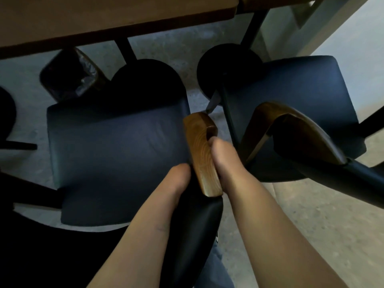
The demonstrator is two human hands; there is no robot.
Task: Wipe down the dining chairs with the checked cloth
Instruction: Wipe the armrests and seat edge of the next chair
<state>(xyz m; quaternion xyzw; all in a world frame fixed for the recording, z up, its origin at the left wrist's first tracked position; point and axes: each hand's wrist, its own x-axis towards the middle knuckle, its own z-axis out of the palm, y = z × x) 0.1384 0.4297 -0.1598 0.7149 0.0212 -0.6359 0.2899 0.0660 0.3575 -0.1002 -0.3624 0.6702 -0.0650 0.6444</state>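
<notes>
Both hands flanked the wooden armrest [200,154] of the near chair [116,154]: the right hand [222,154] pressed its outer side, fingers curled over it, while the left hand [179,173] dipped under its inner edge, grip hidden. Its long axis ran from six to twelve o'clock. No checked cloth showed. A lined bin [72,73] stood at ten o'clock under the worktop [104,19]; its contents were unreadable.

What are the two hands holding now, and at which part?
Both hands grip the wooden armrest of the nearer chair: the left hand at its inner side, the right hand at its outer side. The checked cloth is not visible.
</notes>
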